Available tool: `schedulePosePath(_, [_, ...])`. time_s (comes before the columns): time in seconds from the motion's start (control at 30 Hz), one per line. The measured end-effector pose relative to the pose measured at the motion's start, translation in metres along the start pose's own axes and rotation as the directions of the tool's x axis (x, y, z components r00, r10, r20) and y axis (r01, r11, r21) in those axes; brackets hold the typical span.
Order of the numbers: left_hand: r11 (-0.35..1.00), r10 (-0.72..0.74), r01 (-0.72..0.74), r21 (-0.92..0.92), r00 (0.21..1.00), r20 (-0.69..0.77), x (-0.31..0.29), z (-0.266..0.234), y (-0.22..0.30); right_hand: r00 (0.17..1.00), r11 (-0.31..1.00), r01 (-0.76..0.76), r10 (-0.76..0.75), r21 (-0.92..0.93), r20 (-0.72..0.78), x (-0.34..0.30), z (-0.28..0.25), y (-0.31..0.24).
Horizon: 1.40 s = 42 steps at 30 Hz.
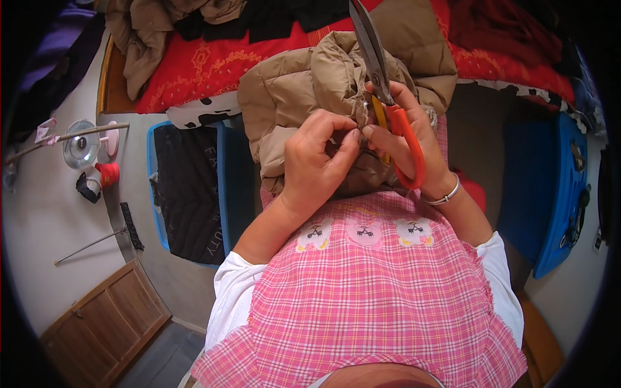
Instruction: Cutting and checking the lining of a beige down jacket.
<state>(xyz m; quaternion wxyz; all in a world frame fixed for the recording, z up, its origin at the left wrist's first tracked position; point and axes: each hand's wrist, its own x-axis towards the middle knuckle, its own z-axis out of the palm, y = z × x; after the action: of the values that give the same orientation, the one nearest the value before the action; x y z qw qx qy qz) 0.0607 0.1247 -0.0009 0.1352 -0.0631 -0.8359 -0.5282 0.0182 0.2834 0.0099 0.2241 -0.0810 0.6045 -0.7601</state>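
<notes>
The left hand (317,155), at the centre of the frame, has its thumb and index finger bent into a pinch, the 2 tips closed together at the edge of a tan padded jacket (281,94); whether they grip cloth or a thread is too small to tell. The right hand (404,139), just right of centre, is curled round a pair of scissors (374,58) with orange-red handles, their blades pointing to the top edge. Its thumb tip is just beside the left fingertips, and a narrow yellow piece (380,115) lies between its thumb and index finger. The jacket is bunched in the upper middle of the frame, behind and around the fingers of both hands, with its lower folds beneath them against a pink plaid apron (369,284). A silver bracelet (445,194) circles the right wrist. A red patterned bedspread (200,71) spans the top. At left of centre, a blue bin (225,187) holds black cloth (184,187); a fan (81,143) is at far left and a wooden door (107,320) at lower left.
</notes>
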Motion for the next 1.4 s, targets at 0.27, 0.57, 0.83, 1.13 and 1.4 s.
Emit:
schedulePosePath(0.27, [0.853,-0.25,0.296,-0.431,0.955,0.161,-0.007,0.002,-0.016,0.996,0.994,-0.09,0.09,0.056,0.015,0.001,-0.002,-0.003])
schedulePosePath(0.57, [0.73,-0.37,0.437,-0.525,0.899,0.234,-0.003,-0.003,-0.006,0.995,0.993,-0.103,0.102,0.061,0.016,0.004,-0.002,-0.004])
schedulePosePath(0.83, [0.988,-0.066,0.064,-0.139,0.998,-0.009,-0.006,-0.002,-0.003,0.993,0.991,-0.12,0.12,0.066,-0.001,0.005,-0.001,-0.006])
schedulePosePath(1.13, [0.973,0.169,-0.154,0.174,0.983,-0.075,0.0,0.001,0.002,0.998,0.996,-0.062,0.062,0.056,-0.004,0.003,0.001,0.0])
schedulePosePath(1.4, [0.99,-0.121,0.123,-0.071,0.992,0.035,-0.005,0.002,-0.01,0.998,0.997,-0.062,0.063,0.047,-0.006,0.001,0.002,0.0])
